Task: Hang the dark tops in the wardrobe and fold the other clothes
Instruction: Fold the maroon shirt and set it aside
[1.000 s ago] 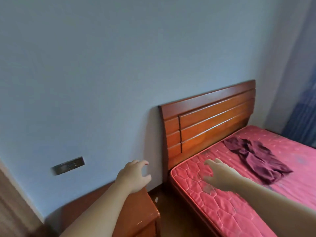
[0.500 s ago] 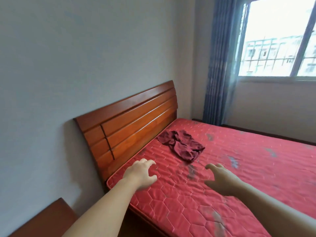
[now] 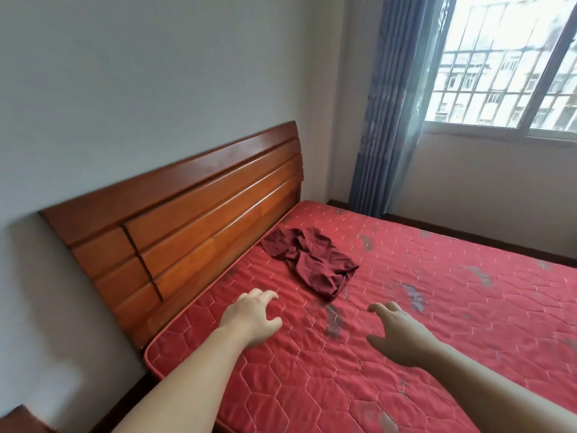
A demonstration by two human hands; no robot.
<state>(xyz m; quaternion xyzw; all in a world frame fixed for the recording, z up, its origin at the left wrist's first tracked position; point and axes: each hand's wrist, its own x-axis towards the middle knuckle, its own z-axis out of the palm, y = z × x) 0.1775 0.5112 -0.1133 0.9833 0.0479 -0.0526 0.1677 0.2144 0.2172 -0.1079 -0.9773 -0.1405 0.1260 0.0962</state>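
Now view has swung onto the bed [image 3: 437,307]; both hands, left [image 3: 249,320] and right [image 3: 402,332], empty and relaxed, near the maroon top [image 3: 312,260].

Glossy wood headboard [image 3: 199,210], quilted cloth mattress [image 3: 437,307]

A bed [image 3: 390,354] with a red quilted mattress carries the clothes. One crumpled dark red garment [image 3: 312,260] lies on it near the wooden headboard [image 3: 187,220].

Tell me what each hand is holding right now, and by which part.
Nothing is held. The left hand and right hand hover empty over the red mattress, short of the crumpled maroon garment.
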